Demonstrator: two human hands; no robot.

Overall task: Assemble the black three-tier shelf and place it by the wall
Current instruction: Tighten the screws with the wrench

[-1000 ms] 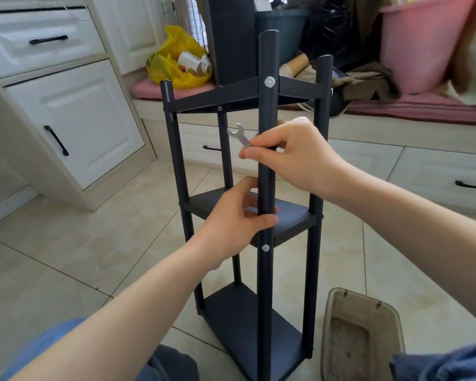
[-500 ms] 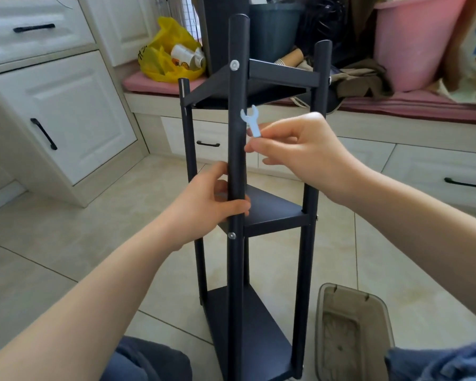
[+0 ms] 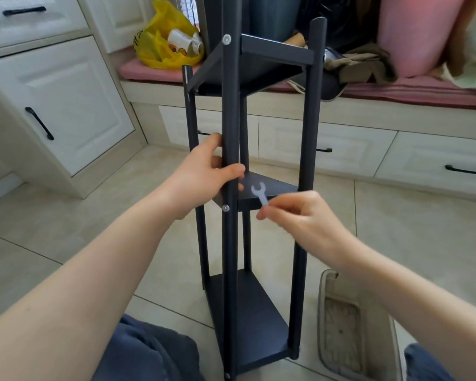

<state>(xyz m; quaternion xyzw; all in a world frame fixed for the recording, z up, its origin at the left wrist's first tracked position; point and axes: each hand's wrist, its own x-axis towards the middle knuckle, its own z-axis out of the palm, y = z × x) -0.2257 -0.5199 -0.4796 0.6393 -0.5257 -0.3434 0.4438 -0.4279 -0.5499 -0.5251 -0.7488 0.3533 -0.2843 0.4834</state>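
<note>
Fingers and thumb of the left hand (image 3: pixel 204 174) are curled round the front post (image 3: pixel 228 105) of the black three-tier shelf (image 3: pixel 275 50), just above its middle tier; the thumb is laid across the front of the tube. The shelf is stood upright on the tiled floor (image 3: pixel 66 215), directly before the person's knees and apart from the white cabinet (image 3: pixel 66 105) at the left and the cushioned bench (image 3: pixel 423 90) behind.

A small silver wrench (image 3: pixel 259 194) is pinched by its lower end between the thumb and fingertips of the right hand (image 3: pixel 300 218) — its open end is turned upward, in front of the middle tier's front edge. The tool is held just to the right of a silver screw head (image 3: pixel 226 207) set in the front post at that tier, and is not touching it. A second screw head (image 3: pixel 226 39) is seen on the same post at the top tier.

A clear plastic tray (image 3: pixel 324 312) is lying on the floor just right of the shelf's base. On the bench a yellow bag (image 3: pixel 162 42) is propped at the left, and a pink tub (image 3: pixel 412 31) is placed at the right — crumpled fabric is heaped between them.
</note>
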